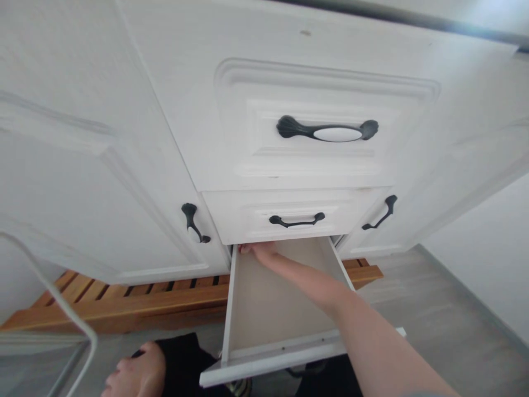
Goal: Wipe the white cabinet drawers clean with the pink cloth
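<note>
Reaching into the pulled-out drawer (268, 320) beneath a closed drawer (248, 226), the right hand (258, 249) curls at the back left corner in the head view; I can't tell whether it grips anything. The left hand (138, 372) sits half-curled beside black clothing (184, 358), contents unclear. A bump inward could pinch the right wrist.

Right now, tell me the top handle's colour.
The top handle is near black, with a white oval inset; best seen in the head view.
</note>
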The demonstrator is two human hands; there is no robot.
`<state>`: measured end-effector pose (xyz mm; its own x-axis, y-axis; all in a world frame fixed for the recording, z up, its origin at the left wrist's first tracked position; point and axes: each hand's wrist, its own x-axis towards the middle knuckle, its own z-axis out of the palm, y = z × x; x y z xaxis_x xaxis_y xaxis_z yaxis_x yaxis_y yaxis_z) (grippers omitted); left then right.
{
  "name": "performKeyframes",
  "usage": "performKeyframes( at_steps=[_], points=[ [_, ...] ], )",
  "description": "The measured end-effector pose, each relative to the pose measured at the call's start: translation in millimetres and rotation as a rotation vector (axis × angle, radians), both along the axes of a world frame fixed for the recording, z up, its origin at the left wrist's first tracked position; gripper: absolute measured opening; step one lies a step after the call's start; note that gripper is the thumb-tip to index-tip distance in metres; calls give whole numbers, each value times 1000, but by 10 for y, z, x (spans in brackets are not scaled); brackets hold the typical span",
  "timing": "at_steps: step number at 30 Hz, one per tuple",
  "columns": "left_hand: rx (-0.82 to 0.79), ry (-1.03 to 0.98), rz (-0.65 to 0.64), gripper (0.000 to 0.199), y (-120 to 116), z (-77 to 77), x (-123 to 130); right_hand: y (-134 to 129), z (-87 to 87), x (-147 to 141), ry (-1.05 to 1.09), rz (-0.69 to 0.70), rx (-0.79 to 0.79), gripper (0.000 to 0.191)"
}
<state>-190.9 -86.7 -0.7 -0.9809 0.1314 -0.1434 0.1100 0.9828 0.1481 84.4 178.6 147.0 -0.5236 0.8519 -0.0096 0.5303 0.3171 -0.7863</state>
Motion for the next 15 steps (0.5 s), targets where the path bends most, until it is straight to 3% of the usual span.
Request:
performKeyframes(
  at_steps=[4,7,10,12,13,15],
  points=[
    [-4,-9,-5,73,31,-40,-5,-497,-182,328,-120,211,-10,20],
    [4,17,-8,71,78,-78,10,-958,-300,548,-215,481,-50,27],
    [11,32,-39,71,113,-88,28,-1089,-308,632,-311,737,-228,20],
    [12,25,-41,71,112,-95,20,-925,-229,628,-335,750,-241,18],
    [10,17,-29,71,102,-102,7,-790,-172,619,-335,691,-177,20],
    [3,-4,-22,71,70,-121,-26,-470,-56,600,-310,442,35,23]
  ],
)
